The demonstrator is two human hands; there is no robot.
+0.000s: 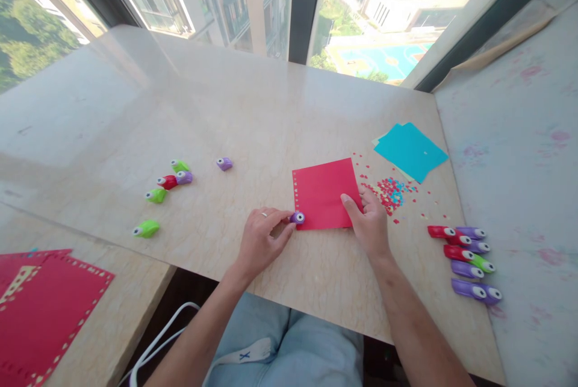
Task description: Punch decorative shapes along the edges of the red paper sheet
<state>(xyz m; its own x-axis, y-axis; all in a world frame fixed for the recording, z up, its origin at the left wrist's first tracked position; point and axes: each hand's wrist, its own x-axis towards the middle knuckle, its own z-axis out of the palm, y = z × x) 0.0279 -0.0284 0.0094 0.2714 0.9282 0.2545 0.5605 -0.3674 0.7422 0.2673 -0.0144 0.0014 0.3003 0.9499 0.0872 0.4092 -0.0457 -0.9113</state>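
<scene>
A red sheet of paper (323,194) lies in front of me, with a row of small punched holes down its left edge. My right hand (368,218) grips its right side, thumb on top and fingers partly hidden beneath. At the sheet's lower left corner sits a purple craft punch (298,218), its round white end facing up. The thumb and fingers of my left hand (266,236) are closed on the punch. Right of the sheet lies a scatter of tiny red, blue and pale paper cutouts (392,194).
Several green, red and purple punches (167,182) stand to the left, with one purple punch (224,164) apart. More punches (467,254) line the right wall. Blue sheets (410,152) lie at the back right. Punched red sheets (58,315) rest at the lower left. Windows border the counter (253,104).
</scene>
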